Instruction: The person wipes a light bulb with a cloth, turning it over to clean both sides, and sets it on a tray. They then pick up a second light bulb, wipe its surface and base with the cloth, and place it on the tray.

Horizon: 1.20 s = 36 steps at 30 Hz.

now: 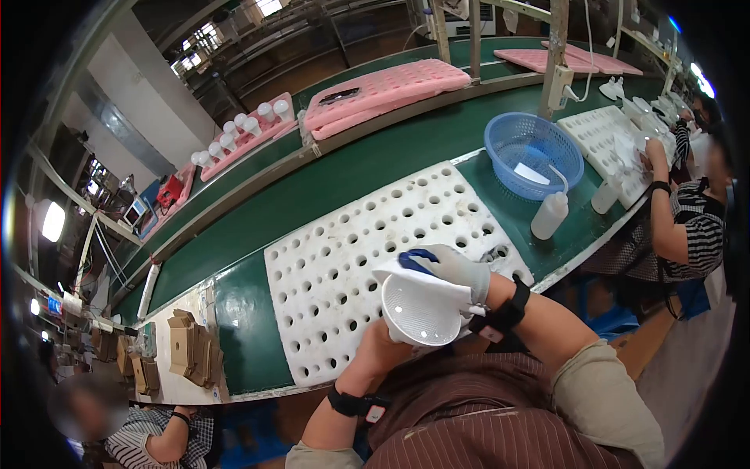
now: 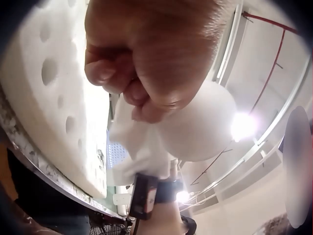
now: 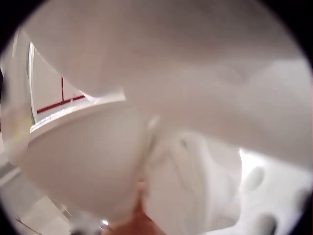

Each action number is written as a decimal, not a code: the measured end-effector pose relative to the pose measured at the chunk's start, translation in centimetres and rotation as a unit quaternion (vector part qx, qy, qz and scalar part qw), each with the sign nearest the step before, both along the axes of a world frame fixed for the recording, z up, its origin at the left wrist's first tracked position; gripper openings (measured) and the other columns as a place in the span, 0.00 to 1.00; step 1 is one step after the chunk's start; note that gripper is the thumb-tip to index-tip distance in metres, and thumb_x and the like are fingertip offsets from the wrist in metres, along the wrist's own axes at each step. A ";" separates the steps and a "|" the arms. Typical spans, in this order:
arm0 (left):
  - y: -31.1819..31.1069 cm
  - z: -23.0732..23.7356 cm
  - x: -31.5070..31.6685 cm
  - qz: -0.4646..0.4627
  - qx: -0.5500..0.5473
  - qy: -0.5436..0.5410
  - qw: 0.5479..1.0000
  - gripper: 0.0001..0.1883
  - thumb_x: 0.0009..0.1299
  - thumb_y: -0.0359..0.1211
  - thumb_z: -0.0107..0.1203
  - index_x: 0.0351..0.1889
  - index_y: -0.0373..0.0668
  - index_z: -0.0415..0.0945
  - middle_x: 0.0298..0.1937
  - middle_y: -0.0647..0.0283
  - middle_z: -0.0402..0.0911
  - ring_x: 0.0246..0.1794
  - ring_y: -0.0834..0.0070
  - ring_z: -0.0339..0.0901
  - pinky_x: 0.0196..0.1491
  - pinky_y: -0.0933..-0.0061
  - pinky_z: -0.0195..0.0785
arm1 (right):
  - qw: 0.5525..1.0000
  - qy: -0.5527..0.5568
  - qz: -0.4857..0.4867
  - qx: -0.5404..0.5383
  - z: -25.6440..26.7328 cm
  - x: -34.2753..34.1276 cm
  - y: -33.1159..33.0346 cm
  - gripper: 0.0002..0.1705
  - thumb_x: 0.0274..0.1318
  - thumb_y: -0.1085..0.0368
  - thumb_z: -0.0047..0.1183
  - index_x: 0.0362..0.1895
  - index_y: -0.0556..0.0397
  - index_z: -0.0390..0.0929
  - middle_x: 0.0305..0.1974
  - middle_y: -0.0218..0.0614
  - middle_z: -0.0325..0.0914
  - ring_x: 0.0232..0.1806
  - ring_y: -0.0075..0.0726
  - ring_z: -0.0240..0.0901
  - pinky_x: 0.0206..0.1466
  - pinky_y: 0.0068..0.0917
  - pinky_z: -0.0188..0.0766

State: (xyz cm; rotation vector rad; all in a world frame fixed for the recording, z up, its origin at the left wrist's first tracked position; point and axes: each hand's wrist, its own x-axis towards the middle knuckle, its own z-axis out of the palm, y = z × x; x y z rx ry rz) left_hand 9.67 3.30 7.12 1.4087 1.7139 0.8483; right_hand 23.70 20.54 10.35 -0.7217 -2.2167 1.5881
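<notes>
A white cup-shaped piece with a shiny, ribbed inside faces up toward the head view. The bare left hand grips it from the left; in the left wrist view that hand has curled fingers beside the rounded white outside. The right hand wears a white glove with blue on the fingers and holds a white cloth against the piece's upper rim. In the right wrist view, blurred white material covers the top, and the piece is close below it.
Under the hands lies a white foam board with holes. Right of it stand a blue basket and a white squeeze bottle. Pink foam boards are across the bench, cardboard pieces at left. Other people sit on both sides.
</notes>
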 end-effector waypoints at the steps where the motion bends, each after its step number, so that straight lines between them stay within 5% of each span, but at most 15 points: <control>1: 0.3 1.0 -0.2 0.007 0.107 -0.006 0.994 0.18 0.62 0.28 0.63 0.51 0.41 0.78 0.42 0.60 0.84 0.44 0.72 0.80 0.46 0.70 0.73 | 0.999 -0.040 -0.003 0.008 -0.1 0.4 0.5 0.22 0.64 0.53 0.47 0.52 0.56 0.77 0.49 0.48 0.78 0.49 0.50 0.76 0.56 0.36 0.70; 2: 0.3 1.5 -0.5 0.012 0.208 -0.013 0.978 0.18 0.63 0.26 0.62 0.51 0.39 0.77 0.40 0.63 0.84 0.42 0.75 0.80 0.44 0.71 0.73 | 0.997 -0.081 -0.007 0.010 -0.6 1.3 0.7 0.23 0.62 0.52 0.50 0.51 0.57 0.78 0.47 0.49 0.79 0.48 0.51 0.76 0.55 0.36 0.70; 5: -0.1 2.4 -1.5 0.048 0.160 -0.081 0.983 0.12 0.64 0.24 0.60 0.46 0.36 0.79 0.35 0.66 0.84 0.35 0.79 0.79 0.38 0.75 0.73 | 0.986 -0.041 -0.151 0.063 -4.4 3.3 1.7 0.23 0.59 0.53 0.55 0.49 0.58 0.79 0.45 0.53 0.79 0.46 0.52 0.77 0.52 0.37 0.72; 6: -0.2 2.8 -1.6 0.068 0.109 -0.107 0.986 0.11 0.64 0.25 0.61 0.45 0.36 0.80 0.34 0.65 0.84 0.33 0.81 0.78 0.36 0.76 0.73 | 0.981 -0.020 -0.187 0.040 -7.0 3.7 2.5 0.20 0.60 0.56 0.53 0.49 0.59 0.79 0.44 0.47 0.81 0.42 0.43 0.78 0.50 0.32 0.72; 9: 0.1 0.6 -1.9 0.100 0.073 -0.132 0.983 0.11 0.64 0.25 0.60 0.44 0.36 0.80 0.35 0.67 0.83 0.34 0.83 0.77 0.36 0.78 0.71 | 0.964 0.064 -0.233 -0.108 -3.9 4.4 1.3 0.15 0.64 0.64 0.50 0.48 0.61 0.79 0.40 0.35 0.82 0.40 0.23 0.74 0.47 0.22 0.71; 20: 1.4 -0.5 -1.6 0.114 0.032 -0.128 0.985 0.10 0.66 0.26 0.59 0.45 0.36 0.81 0.39 0.68 0.84 0.38 0.84 0.77 0.39 0.79 0.70 | 0.972 -0.002 -0.229 -0.061 -4.3 6.0 1.9 0.16 0.64 0.64 0.45 0.49 0.61 0.78 0.47 0.43 0.80 0.48 0.33 0.75 0.53 0.26 0.70; 22: 1.4 -0.7 -1.4 0.117 0.049 -0.139 0.982 0.11 0.64 0.28 0.60 0.44 0.36 0.80 0.33 0.68 0.82 0.31 0.85 0.75 0.33 0.79 0.69 | 0.971 0.001 -0.234 -0.047 -4.5 6.6 2.2 0.16 0.63 0.64 0.46 0.50 0.60 0.78 0.48 0.45 0.79 0.48 0.37 0.75 0.54 0.28 0.70; 24: 1.3 -0.2 -1.7 0.118 -0.026 -0.186 0.975 0.11 0.64 0.28 0.60 0.45 0.36 0.80 0.33 0.68 0.82 0.31 0.85 0.75 0.33 0.79 0.69 | 0.927 0.034 -0.136 0.348 -6.3 7.9 3.4 0.18 0.60 0.65 0.49 0.52 0.58 0.76 0.51 0.49 0.76 0.51 0.45 0.74 0.55 0.31 0.70; 27: 1.6 0.3 -1.9 0.119 -0.161 -0.227 0.953 0.12 0.64 0.28 0.61 0.45 0.37 0.79 0.35 0.68 0.82 0.32 0.83 0.75 0.34 0.78 0.70 | 0.986 0.094 -0.136 -0.025 1.7 6.2 0.3 0.20 0.59 0.69 0.51 0.56 0.55 0.74 0.56 0.49 0.72 0.53 0.52 0.71 0.59 0.38 0.69; 28: 1.8 0.4 -1.8 0.116 -0.219 -0.223 0.943 0.12 0.64 0.28 0.61 0.45 0.37 0.80 0.35 0.68 0.83 0.32 0.81 0.76 0.36 0.77 0.71 | 0.987 0.157 -0.034 -0.024 2.3 5.4 -0.6 0.21 0.63 0.60 0.50 0.58 0.55 0.74 0.52 0.44 0.76 0.55 0.45 0.72 0.61 0.33 0.65; 30: 1.9 -1.6 -0.8 -0.031 0.040 -0.156 0.986 0.13 0.63 0.31 0.61 0.45 0.36 0.79 0.37 0.63 0.84 0.35 0.75 0.79 0.41 0.72 0.72 | 0.975 0.132 0.077 0.159 1.8 2.2 -2.3 0.24 0.63 0.59 0.49 0.63 0.47 0.70 0.56 0.46 0.73 0.56 0.46 0.72 0.62 0.37 0.64; 32: 2.0 2.6 -0.1 -0.030 -0.108 -0.037 0.993 0.17 0.63 0.32 0.63 0.48 0.35 0.78 0.41 0.53 0.83 0.42 0.72 0.80 0.47 0.69 0.71 | 0.983 0.113 0.075 0.125 1.9 0.7 -1.2 0.24 0.64 0.58 0.47 0.63 0.50 0.70 0.56 0.46 0.74 0.55 0.47 0.72 0.60 0.36 0.66; 34: 1.8 4.3 0.3 -0.072 -0.075 -0.063 0.993 0.17 0.63 0.31 0.63 0.49 0.35 0.78 0.43 0.55 0.84 0.42 0.71 0.81 0.47 0.70 0.71 | 0.987 0.080 0.098 0.096 0.5 0.5 1.2 0.23 0.66 0.57 0.45 0.61 0.54 0.70 0.54 0.44 0.76 0.52 0.43 0.75 0.57 0.34 0.69; 35: 1.5 4.1 0.5 -0.072 -0.074 -0.061 0.993 0.17 0.63 0.31 0.63 0.49 0.35 0.78 0.43 0.55 0.84 0.42 0.71 0.81 0.47 0.70 0.71 | 0.958 0.169 0.103 -0.206 0.1 0.9 0.7 0.21 0.66 0.57 0.45 0.56 0.58 0.73 0.51 0.42 0.78 0.49 0.37 0.77 0.52 0.32 0.72; 36: 1.6 3.7 0.8 -0.058 -0.020 -0.102 0.993 0.15 0.64 0.30 0.62 0.48 0.35 0.77 0.40 0.59 0.83 0.38 0.73 0.80 0.42 0.71 0.71 | 0.959 0.170 0.109 -0.197 -0.5 0.9 1.3 0.21 0.66 0.57 0.45 0.56 0.58 0.73 0.51 0.42 0.78 0.49 0.37 0.77 0.52 0.32 0.72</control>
